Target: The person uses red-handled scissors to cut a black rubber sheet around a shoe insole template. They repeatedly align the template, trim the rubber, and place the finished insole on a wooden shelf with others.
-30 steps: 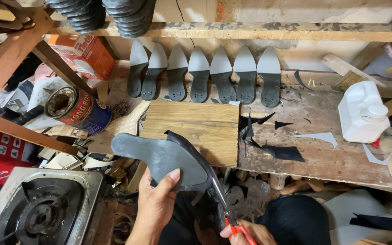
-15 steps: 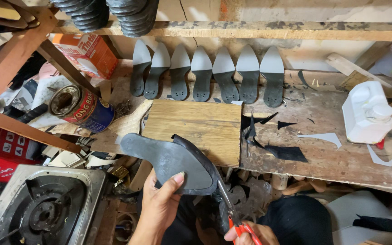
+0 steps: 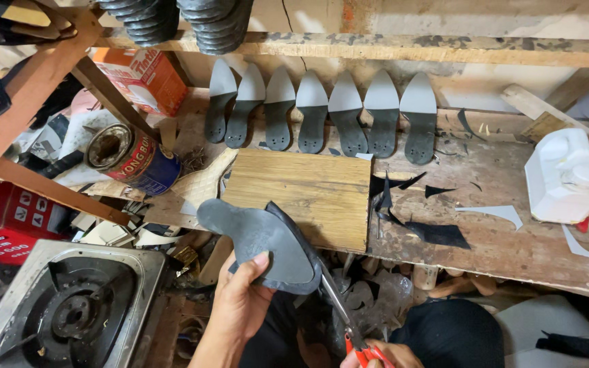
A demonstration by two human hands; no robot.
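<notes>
My left hand (image 3: 240, 300) grips a dark grey shoe-sole-shaped sheet (image 3: 257, 242), holding it up in front of the workbench. My right hand (image 3: 376, 354), at the bottom edge, holds red-handled scissors (image 3: 342, 310) whose blades meet the sheet's lower right edge. A thin dark strip curls up from the sheet's right side. Behind it a wooden cutting board (image 3: 305, 194) lies on the bench. Several grey insoles (image 3: 315, 116) lean in a row against the back wall.
Black offcuts (image 3: 417, 218) litter the wooden bench (image 3: 512, 245). A white plastic jug (image 3: 564, 177) stands at the right. A tipped glue can (image 3: 131, 160) and an orange box (image 3: 144, 75) sit at the left, a gas stove (image 3: 63, 307) below them.
The view has shifted slightly. My left hand has turned the sheet a little and the scissors have moved further along its edge.
</notes>
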